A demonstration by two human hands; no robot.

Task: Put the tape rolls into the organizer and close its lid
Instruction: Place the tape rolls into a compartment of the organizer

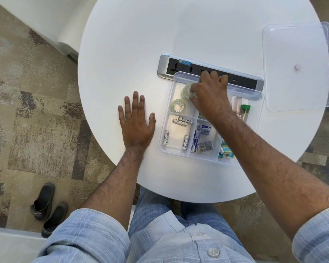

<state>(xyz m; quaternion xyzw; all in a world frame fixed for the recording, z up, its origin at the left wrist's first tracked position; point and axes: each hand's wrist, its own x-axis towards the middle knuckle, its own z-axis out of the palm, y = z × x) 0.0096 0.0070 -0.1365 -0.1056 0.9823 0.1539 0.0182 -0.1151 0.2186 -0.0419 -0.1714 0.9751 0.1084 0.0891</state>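
A clear plastic organizer (166,133) with several compartments sits on the round white table (131,54). One clear tape roll (177,105) lies flat in its far-left compartment. My right hand (210,94) reaches into that same compartment, fingers closed around a small stack of clear tape rolls (185,91) at the far end. My left hand (135,122) rests flat on the table left of the organizer, fingers spread, holding nothing. The clear lid (296,65) lies apart on the table's right side, overhanging the edge.
A silver and black power strip (180,66) is set in the table just behind the organizer. Batteries (182,121), staple boxes (205,147) and a green-capped tube (245,109) fill other compartments. Black shoes (48,207) stand on the carpet at lower left.
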